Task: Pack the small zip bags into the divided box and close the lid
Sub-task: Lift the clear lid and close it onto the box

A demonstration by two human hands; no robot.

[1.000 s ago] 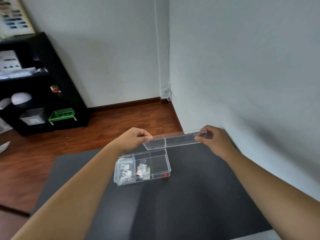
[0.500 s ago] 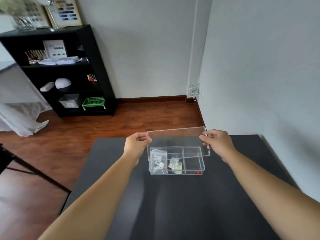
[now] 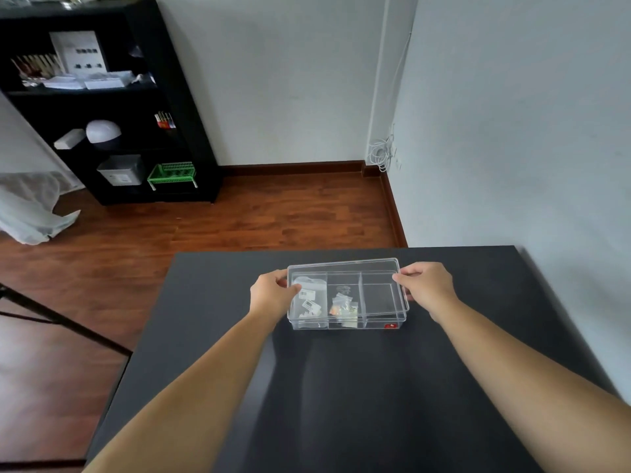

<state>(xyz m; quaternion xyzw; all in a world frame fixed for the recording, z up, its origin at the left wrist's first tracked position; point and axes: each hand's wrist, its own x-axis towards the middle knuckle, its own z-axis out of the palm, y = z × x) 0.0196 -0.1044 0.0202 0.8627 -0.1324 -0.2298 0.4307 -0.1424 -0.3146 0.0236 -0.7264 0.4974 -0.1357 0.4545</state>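
Clear plastic divided box [image 3: 348,317] on the dark grey worktop [image 3: 341,387], three compartments. Left one holding small zip bags with white labels [image 3: 308,300], middle one a few more little zip bags with orange bits [image 3: 345,307], right one bare. Flat clear lid [image 3: 345,268] now lying over the box, lower than half a second ago, when held tilted above it. Left hand [image 3: 271,295] pinching the lid's left edge, right hand [image 3: 426,288] pinching the right edge. Can't tell if fully seated yet.
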